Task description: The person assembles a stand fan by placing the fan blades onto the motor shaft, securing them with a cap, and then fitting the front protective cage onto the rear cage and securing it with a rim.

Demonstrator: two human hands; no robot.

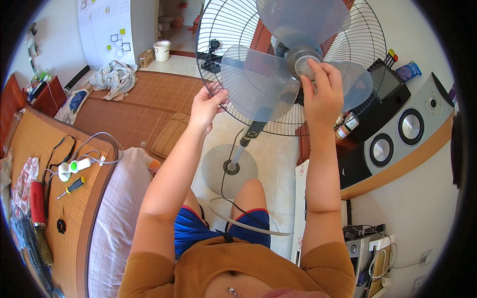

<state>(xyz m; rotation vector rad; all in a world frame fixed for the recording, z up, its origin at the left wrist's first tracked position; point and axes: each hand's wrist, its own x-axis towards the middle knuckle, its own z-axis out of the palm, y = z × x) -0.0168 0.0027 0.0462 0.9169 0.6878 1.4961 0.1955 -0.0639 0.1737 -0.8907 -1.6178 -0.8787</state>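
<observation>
the pedestal fan (233, 164) stands on the floor before the person, its wire rear guard (348, 30) stiff but springy. the translucent blade (258, 79) looks light and thin (likely brittle at the edges). the left hand (206, 104) grips the guard's rim; the right hand (323, 94) pinches the hub cap (305, 63), best held there.
</observation>
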